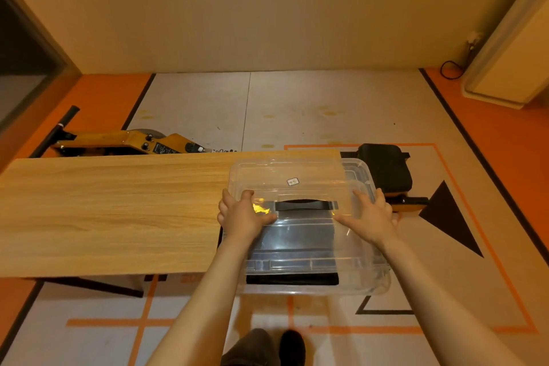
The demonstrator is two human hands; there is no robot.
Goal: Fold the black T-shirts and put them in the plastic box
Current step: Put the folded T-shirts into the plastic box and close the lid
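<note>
A clear plastic box [361, 276] stands at the right end of the wooden table [113, 211], overhanging its near and right edges. Folded black T-shirts [292, 279] show through its front wall. A clear lid [297, 171] with a black handle [304, 204] lies on top of the box. My left hand [242, 215] holds the lid at its left edge, fingers over the top and thumb pointing inward. My right hand [375, 217] holds the lid's right edge the same way, with its fingers wrapped over the rim.
A yellow machine [130, 144] with a black bar lies on the floor behind the table's far edge. A black bag [386, 169] sits on an orange stand right of the box. My legs and a shoe [292, 348] are below the table's near edge.
</note>
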